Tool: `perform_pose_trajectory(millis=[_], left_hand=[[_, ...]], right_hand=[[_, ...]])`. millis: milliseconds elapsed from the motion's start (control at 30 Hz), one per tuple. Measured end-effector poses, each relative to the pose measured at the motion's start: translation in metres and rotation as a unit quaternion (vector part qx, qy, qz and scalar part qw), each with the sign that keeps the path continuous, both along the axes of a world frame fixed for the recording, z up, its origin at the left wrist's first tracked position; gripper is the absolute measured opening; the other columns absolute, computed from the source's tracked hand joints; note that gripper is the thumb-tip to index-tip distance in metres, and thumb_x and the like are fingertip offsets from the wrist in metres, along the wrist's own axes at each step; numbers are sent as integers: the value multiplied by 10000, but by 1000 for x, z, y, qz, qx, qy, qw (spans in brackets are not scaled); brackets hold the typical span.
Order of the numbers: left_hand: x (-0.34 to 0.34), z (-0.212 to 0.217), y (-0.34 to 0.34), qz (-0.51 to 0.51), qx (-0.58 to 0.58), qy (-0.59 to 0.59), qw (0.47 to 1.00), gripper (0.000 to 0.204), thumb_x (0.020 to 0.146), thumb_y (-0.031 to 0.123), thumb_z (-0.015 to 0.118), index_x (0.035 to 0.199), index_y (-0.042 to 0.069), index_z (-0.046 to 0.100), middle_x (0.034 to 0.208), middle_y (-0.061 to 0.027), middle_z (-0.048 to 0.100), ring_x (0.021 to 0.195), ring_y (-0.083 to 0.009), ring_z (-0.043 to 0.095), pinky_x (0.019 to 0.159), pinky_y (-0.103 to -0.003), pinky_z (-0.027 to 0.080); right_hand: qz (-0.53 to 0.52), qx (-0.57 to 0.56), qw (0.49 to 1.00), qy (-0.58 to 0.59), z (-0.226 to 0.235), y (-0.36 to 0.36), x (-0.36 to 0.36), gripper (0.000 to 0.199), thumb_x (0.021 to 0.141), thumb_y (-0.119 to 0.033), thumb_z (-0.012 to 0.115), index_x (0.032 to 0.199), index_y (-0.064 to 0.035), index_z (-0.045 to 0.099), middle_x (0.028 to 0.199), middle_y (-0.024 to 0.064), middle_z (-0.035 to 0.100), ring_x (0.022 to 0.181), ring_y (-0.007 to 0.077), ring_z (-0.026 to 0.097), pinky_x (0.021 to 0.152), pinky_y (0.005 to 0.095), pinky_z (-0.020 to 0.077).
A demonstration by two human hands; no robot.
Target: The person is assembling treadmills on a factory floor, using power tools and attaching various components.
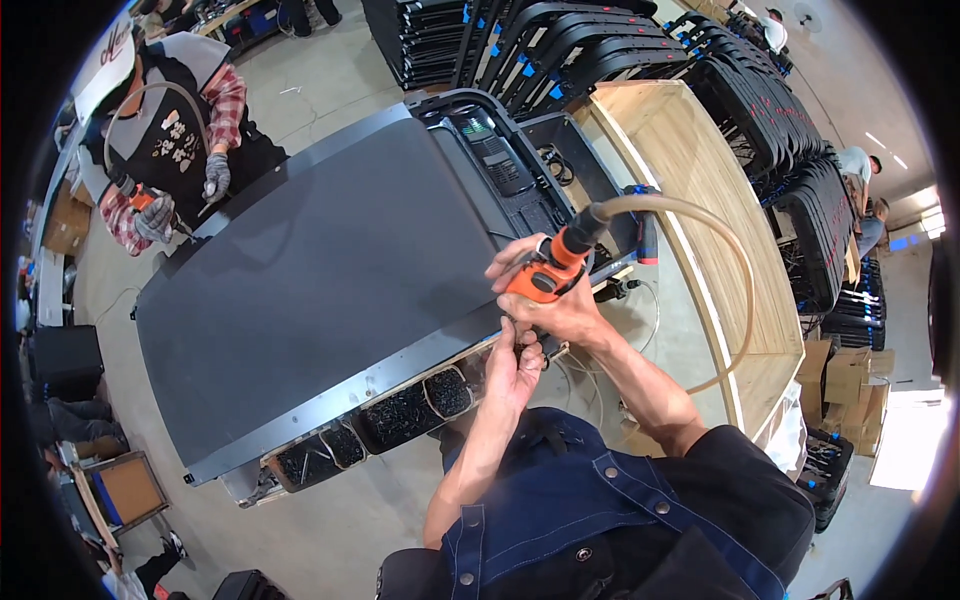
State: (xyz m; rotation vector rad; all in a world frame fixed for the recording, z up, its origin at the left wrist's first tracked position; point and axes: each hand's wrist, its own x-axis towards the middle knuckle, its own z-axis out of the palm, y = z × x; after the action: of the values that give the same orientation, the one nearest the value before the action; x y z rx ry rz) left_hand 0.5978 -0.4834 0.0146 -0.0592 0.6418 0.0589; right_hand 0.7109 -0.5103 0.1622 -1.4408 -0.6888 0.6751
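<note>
My right hand (572, 312) is closed around an orange and black power screwdriver (545, 280), with a beige hose (700, 212) curving away from its top. Just below it, my left hand (513, 368) is pinched close to the tool's lower end; what its fingers hold is too small to tell. Both hands are at the near right corner of a treadmill deck with a wide dark grey belt (320, 260) and a silver side rail (365, 385). The screwdriver's tip is hidden behind my fingers. Beyond the belt's right end lies an uncovered motor bay (500, 165).
Black bins (395, 418) of small dark hardware line the deck's near side. A co-worker (185, 120) in gloves holds another orange driver (137, 193) across the deck. A wooden crate (690, 150), a blue and red tool (645, 235) and stacked black frames (590, 50) stand right and behind.
</note>
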Motion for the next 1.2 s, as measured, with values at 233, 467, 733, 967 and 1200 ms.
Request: perform_pose_trajectory(millis=[233,467,733,967,1200], left_hand=[[-59,17,3,-65,77,58,993,329,1037,139,500,1290,-55,582,1077,-155,695,843,-202,683,707,-288,575],[-89,19,8,-64,134,-25,989,346,1066,258,546,1243,-37,588,1052,-157,706,804,-208,712,721,-303,618],[-98,8,15,-61,234,-4,970,288,1047,290,600,1131,18,647,808,-27,653,675,-97,617,623,-240,529],[-110,15,20,-20,256,-39,966,256,1023,210,637,1169,0,643,946,-70,701,775,-122,651,719,-250,561],[-120,11,22,75,209,-40,974,261,976,149,698,1187,4,643,983,-76,707,831,-136,662,739,-255,569]], right_hand=[[100,-8,995,-17,-5,11,2,418,778,19,795,1146,-23,600,1069,115,697,957,186,702,849,345,586],[59,24,998,-21,-9,7,-1,362,767,28,739,1100,-11,602,1037,100,695,963,190,700,862,341,575],[65,30,996,-51,-12,5,-2,339,762,22,744,1071,-25,614,994,77,677,963,194,691,874,352,569],[77,27,997,-12,-13,1,-7,342,779,6,751,1094,-20,621,1042,90,687,994,198,690,904,355,561],[50,111,991,51,2,-12,-12,440,782,-14,765,1186,-10,592,1144,140,687,996,230,712,896,389,574]])
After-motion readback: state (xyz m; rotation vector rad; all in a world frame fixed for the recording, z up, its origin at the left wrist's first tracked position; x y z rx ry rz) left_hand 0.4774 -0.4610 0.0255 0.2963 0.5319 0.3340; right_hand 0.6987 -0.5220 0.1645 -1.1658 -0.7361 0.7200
